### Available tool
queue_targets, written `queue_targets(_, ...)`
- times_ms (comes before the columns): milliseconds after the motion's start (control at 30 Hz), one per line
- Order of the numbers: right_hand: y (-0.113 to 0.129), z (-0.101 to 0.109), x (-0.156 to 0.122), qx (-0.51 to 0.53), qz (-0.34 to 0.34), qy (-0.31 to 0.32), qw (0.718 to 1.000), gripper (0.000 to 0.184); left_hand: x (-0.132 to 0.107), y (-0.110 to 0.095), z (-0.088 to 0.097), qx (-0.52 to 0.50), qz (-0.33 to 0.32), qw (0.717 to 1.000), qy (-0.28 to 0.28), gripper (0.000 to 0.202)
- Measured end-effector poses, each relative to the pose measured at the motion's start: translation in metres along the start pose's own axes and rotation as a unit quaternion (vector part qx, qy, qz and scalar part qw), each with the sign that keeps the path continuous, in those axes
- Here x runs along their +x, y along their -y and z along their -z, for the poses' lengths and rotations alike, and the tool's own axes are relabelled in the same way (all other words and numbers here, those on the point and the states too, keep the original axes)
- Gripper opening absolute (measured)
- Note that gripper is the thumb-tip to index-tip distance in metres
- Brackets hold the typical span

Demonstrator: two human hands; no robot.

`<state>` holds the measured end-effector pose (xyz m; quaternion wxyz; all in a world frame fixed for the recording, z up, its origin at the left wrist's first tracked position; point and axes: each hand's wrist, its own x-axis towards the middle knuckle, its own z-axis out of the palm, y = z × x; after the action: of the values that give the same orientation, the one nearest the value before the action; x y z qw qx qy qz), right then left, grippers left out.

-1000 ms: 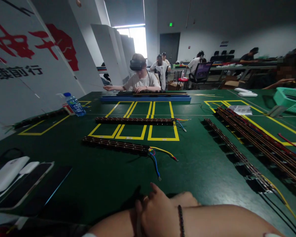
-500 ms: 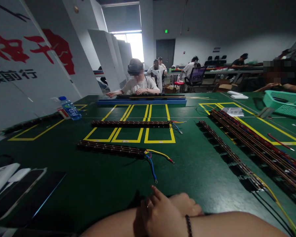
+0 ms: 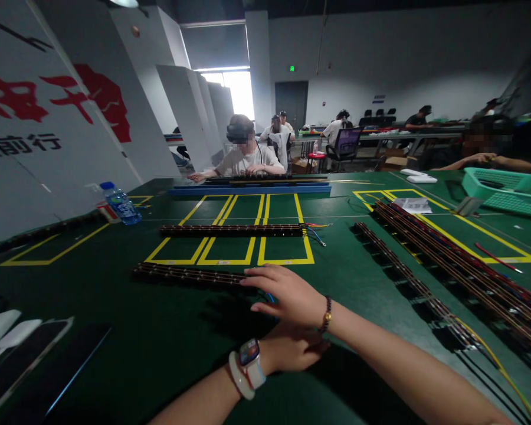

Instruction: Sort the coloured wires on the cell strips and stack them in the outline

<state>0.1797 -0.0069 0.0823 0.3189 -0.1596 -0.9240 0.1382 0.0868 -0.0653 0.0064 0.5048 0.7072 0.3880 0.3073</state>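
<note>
Right hand hung over the nearer dark bar

The bar lay left of centre on the green table. The right hand's fingers were extended at its right end; contact could not be told. The left hand, lower centre, crossed beneath; its finger state could not be told. A second bar lay higher in the frame.

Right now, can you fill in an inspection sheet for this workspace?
Surface: green table with yellow tape outlines.
Work items: near dark bar, partly covered by right hand; second bar beyond it.
Clutter: bottle left, green basket right.
Hands: right hand open at the near dark bar's right end, contact unclear; left hand nearer the body, grip unclear.
Cables: blue wire by the right hand; red cable far right.
Surroundings: co-worker across the table.
</note>
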Motion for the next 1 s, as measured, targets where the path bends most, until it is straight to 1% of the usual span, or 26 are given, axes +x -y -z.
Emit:
queue_targets(33, -0.007, -0.009, 0.001, -0.005, -0.005, 0.002, 1.000, 0.031, 0.000, 0.002, 0.004, 0.079, -0.029, 0.996, 0.021, 0.016)
queue_targets(67, -0.013, -0.017, 0.001, -0.008, -0.024, -0.004, 1.000, 0.024, -0.001, 0.004, 0.008, 0.153, -0.051, 0.986, 0.032, 0.022)
queue_targets(100, -0.019, -0.021, 0.000, -0.006, -0.058, -0.018, 0.998, 0.020, -0.001, 0.007, 0.012, 0.203, -0.061, 0.977, 0.029, 0.029)
queue_targets(133, -0.025, -0.024, -0.003, 0.001, -0.101, -0.037, 0.994, 0.020, -0.001, 0.009, 0.015, 0.220, -0.055, 0.974, 0.011, 0.034)
queue_targets(167, -0.030, -0.023, -0.006, 0.014, -0.147, -0.055, 0.987, 0.024, -0.001, 0.012, 0.018, 0.213, -0.042, 0.976, -0.012, 0.038)
queue_targets(233, -0.043, -0.019, -0.015, 0.055, -0.226, -0.071, 0.970, 0.033, 0.001, 0.016, 0.022, 0.148, 0.004, 0.987, -0.064, 0.042)
queue_targets(267, -0.051, -0.016, -0.021, 0.073, -0.252, -0.067, 0.963, 0.033, 0.003, 0.018, 0.024, 0.098, 0.033, 0.990, -0.094, 0.043)
queue_targets(333, -0.067, -0.015, -0.033, 0.086, -0.281, -0.047, 0.955, 0.026, 0.007, 0.021, 0.025, -0.008, 0.088, 0.985, -0.151, 0.042)
queue_targets(400, -0.083, -0.020, -0.046, 0.057, -0.288, -0.023, 0.956, 0.026, 0.011, 0.024, 0.027, -0.091, 0.118, 0.970, -0.195, 0.040)
queue_targets(433, -0.090, -0.024, -0.052, 0.036, -0.286, -0.006, 0.957, 0.029, 0.013, 0.025, 0.028, -0.117, 0.121, 0.963, -0.211, 0.039)
queue_targets(533, -0.103, -0.039, -0.061, -0.010, -0.276, 0.058, 0.959, 0.047, 0.017, 0.028, 0.030, -0.161, 0.123, 0.946, -0.253, 0.037)
queue_targets(600, -0.107, -0.046, -0.059, 0.005, -0.279, 0.098, 0.955, 0.051, 0.018, 0.029, 0.032, -0.167, 0.128, 0.939, -0.271, 0.034)
queue_targets(633, -0.108, -0.048, -0.057, 0.029, -0.282, 0.119, 0.952, 0.048, 0.019, 0.030, 0.033, -0.165, 0.131, 0.939, -0.271, 0.033)
queue_targets(733, -0.109, -0.051, -0.047, 0.115, -0.289, 0.169, 0.935, 0.030, 0.019, 0.030, 0.033, -0.145, 0.136, 0.949, -0.243, 0.029)
queue_targets(833, -0.108, -0.054, -0.040, 0.143, -0.293, 0.175, 0.929, 0.018, 0.019, 0.027, 0.031, -0.111, 0.136, 0.966, -0.192, 0.028)
queue_targets(933, -0.106, -0.058, -0.040, 0.130, -0.300, 0.160, 0.931, 0.020, 0.016, 0.020, 0.030, -0.038, 0.116, 0.986, -0.118, 0.032)
queue_targets(1000, -0.105, -0.060, -0.040, 0.115, -0.303, 0.151, 0.934, 0.025, 0.014, 0.015, 0.031, 0.010, 0.098, 0.991, -0.085, 0.035)
